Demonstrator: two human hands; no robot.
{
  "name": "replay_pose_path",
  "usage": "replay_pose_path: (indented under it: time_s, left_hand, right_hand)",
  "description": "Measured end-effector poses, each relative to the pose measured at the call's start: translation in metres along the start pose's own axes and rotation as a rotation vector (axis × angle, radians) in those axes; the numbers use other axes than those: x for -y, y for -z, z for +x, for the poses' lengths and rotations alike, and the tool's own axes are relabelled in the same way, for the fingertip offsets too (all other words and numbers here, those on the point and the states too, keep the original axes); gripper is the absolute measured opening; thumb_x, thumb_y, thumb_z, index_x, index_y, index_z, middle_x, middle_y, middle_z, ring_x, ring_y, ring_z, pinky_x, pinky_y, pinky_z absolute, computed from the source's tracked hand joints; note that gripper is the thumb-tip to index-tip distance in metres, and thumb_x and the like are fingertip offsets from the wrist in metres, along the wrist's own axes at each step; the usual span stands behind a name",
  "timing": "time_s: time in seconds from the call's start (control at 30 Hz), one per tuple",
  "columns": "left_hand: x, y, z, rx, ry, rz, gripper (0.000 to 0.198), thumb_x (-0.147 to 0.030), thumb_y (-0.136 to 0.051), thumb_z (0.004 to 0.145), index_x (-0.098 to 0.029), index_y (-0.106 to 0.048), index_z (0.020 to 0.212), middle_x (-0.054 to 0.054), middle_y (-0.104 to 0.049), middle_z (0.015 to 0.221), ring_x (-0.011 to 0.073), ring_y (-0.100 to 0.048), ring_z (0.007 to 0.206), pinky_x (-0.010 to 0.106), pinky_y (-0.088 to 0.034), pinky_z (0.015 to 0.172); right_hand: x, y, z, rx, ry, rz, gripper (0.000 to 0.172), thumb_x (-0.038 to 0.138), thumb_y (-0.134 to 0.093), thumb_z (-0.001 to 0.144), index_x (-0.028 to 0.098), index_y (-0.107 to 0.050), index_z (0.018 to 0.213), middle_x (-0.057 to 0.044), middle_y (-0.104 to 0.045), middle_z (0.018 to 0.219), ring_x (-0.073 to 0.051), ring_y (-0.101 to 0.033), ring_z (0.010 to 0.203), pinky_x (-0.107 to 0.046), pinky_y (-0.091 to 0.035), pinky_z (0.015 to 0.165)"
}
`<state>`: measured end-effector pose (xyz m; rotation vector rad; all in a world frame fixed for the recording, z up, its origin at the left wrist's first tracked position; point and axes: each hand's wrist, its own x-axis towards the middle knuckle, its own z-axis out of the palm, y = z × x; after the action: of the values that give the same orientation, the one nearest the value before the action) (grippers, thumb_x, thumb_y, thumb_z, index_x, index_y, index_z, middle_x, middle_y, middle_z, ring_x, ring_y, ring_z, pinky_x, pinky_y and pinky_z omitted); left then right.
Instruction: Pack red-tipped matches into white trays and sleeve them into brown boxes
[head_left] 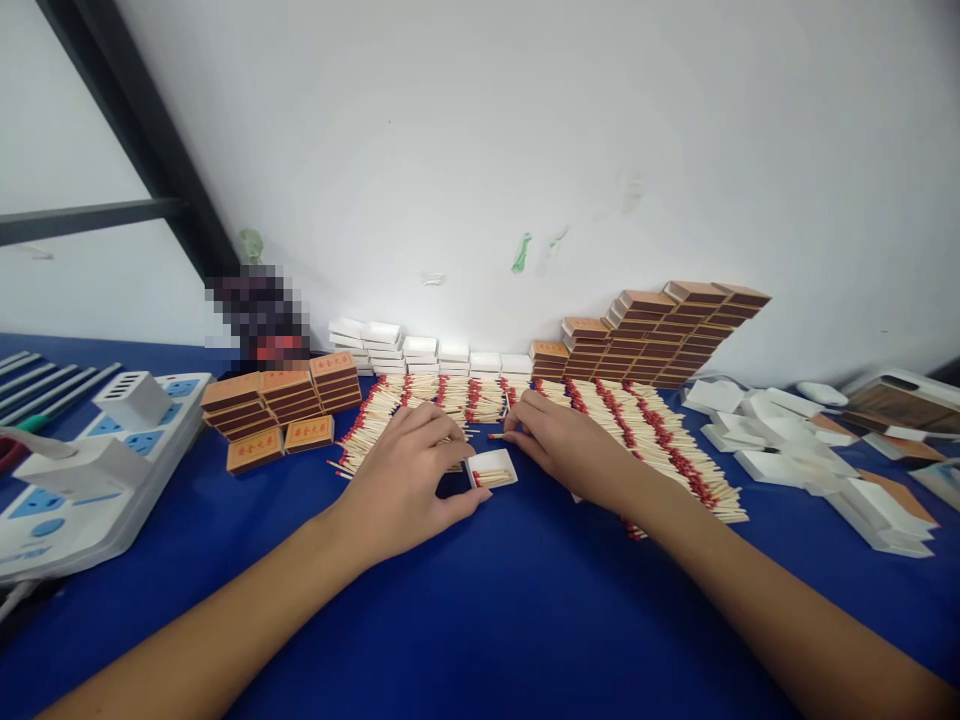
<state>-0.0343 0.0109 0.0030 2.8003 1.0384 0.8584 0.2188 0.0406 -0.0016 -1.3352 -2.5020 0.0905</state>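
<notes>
My left hand (409, 475) grips a small white matchbox tray (491, 460) between thumb and fingers, just above the blue table. Inside the tray, along its near side, lie a few red-tipped matches (492, 479). Right of the tray, my right hand (559, 440) has its thumb and fingers pinched on a match (495, 436) whose red head points left. Long rows of loose red-tipped matches (667, 435) spread behind and beside both hands. My wrists and fingers cover part of these rows.
Stacked orange-brown matchboxes (281, 395) stand left, and a taller stack (660, 335) leans near the wall. White trays (384, 345) are piled behind the matches. More white trays (810, 430) lie scattered right. A white power strip (142, 490) with plugs sits at the left edge.
</notes>
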Motion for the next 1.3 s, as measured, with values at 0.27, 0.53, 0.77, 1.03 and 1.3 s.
replay_pose_path:
  time_s: [0.27,0.53,0.77,1.03,1.3]
  left_hand:
    - [0.000,0.000,0.000,0.001,0.018,-0.006,0.022,-0.038,-0.081,0.091,-0.020,-0.077,0.103,0.005,-0.073,0.102,0.0255,-0.061,0.104,0.045,-0.050,0.095]
    - [-0.001,0.000,0.000,0.009,0.022,-0.008,0.019,-0.037,-0.078,0.093,-0.022,-0.077,0.103,0.006,-0.072,0.103,0.0263,-0.060,0.106,0.047,-0.049,0.097]
    - [0.000,-0.001,0.000,0.020,0.014,-0.001,0.024,-0.039,-0.079,0.092,-0.018,-0.078,0.104,0.007,-0.073,0.104,0.0273,-0.062,0.107,0.048,-0.049,0.098]
    - [0.000,-0.001,0.001,0.022,0.006,0.013,0.024,-0.040,-0.078,0.093,-0.021,-0.078,0.107,0.007,-0.073,0.104,0.0278,-0.062,0.108,0.048,-0.049,0.099]
    - [0.001,-0.001,0.000,0.015,-0.001,0.020,0.024,-0.040,-0.079,0.092,-0.019,-0.078,0.104,0.007,-0.073,0.103,0.0279,-0.062,0.107,0.048,-0.049,0.097]
  right_hand:
    - [0.021,0.020,-0.013,0.002,0.073,0.154,0.009,0.020,-0.056,0.106,0.022,-0.062,0.098,-0.005,-0.065,0.102,-0.017,-0.063,0.081,-0.030,-0.046,0.069]
    - [0.034,0.009,-0.015,0.054,0.071,0.228,0.011,0.022,-0.059,0.105,0.022,-0.065,0.095,-0.004,-0.065,0.102,-0.016,-0.064,0.081,-0.030,-0.049,0.071]
    - [0.005,-0.006,0.006,-0.137,-0.030,0.158,0.006,0.021,-0.063,0.103,0.021,-0.069,0.104,-0.005,-0.064,0.101,-0.020,-0.062,0.088,-0.032,-0.047,0.078]
    - [0.000,-0.016,0.015,-0.107,-0.039,0.075,0.008,0.020,-0.060,0.103,0.021,-0.066,0.098,-0.005,-0.063,0.101,-0.020,-0.061,0.086,-0.032,-0.044,0.076]
    - [0.008,-0.011,0.014,-0.063,-0.017,-0.029,0.011,0.017,-0.052,0.107,0.020,-0.059,0.100,-0.008,-0.064,0.107,-0.021,-0.062,0.088,-0.032,-0.044,0.075]
